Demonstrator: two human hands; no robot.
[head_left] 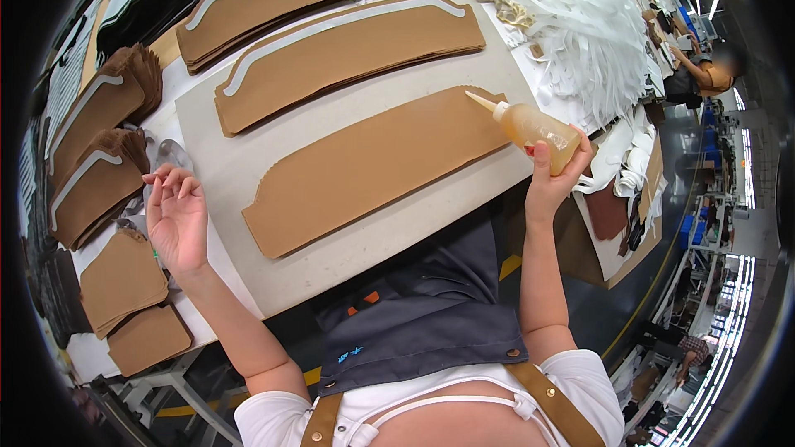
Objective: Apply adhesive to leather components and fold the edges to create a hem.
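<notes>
Right hand (553, 172) gripped a glue bottle (534, 127); left hand (175, 217) hung open, empty.
Nozzle touched the brown sheet's (373, 170) right end; gluing seemed just starting, next needing a steady squeeze along that sheet's edge.

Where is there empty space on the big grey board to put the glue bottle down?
Bare grey board shows along its near edge, below the single brown piece, and a strip between that piece and the stacked brown pieces. White strips crowd the right side.
</notes>
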